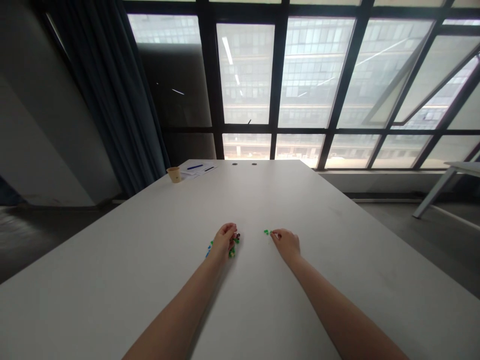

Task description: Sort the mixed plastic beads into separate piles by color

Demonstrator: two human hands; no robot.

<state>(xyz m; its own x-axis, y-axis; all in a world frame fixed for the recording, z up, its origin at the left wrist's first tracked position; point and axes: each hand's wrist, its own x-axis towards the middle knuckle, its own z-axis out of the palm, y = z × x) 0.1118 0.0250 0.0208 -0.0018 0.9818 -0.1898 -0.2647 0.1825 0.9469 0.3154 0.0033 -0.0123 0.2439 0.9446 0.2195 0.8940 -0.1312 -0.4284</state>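
Observation:
Over a small heap of colourful bits (232, 252), mostly green with some blue and dark ones, is my left hand (225, 238). Its fingers are bent together, and whatever lies between them is too small to make out. The hand and wrist cover part of the heap. To the right, my right hand (287, 242) rests at the table surface with thumb and forefinger pinched. Small green pieces (266, 232) lie right at its fingertips; a tiny piece may be in the pinch, but I cannot name it.
Both hands work over a long white table (247, 200). At its far left stand a paper cup (174, 174) and some papers (191, 170) with a blue pen (195, 166) on them. Two dark round fittings (234, 164) sit near the far edge, before large windows.

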